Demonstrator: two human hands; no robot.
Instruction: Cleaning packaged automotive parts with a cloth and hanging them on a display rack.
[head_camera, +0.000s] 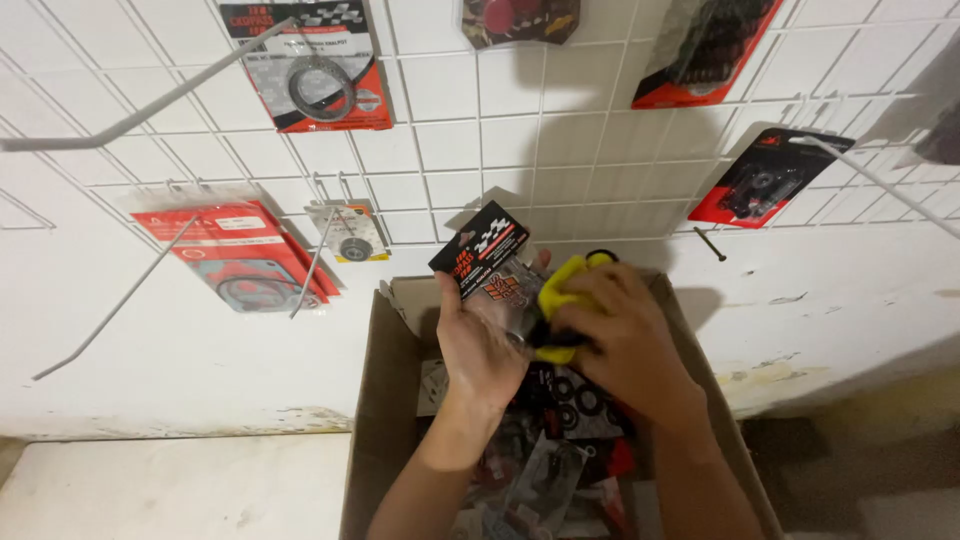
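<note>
My left hand holds up a clear plastic packet with a black and red card header above an open cardboard box. Pressed against the packet from the right, my right hand grips a yellow cloth. The packet's lower part is hidden behind my fingers. Inside the box, below my wrists, lie several more packets of small black and red parts.
A white wire grid covers the white wall, with long metal hooks sticking out. Red carded packets hang on it: gaskets at left, a ring pack above, a small bearing pack, and black parts at right.
</note>
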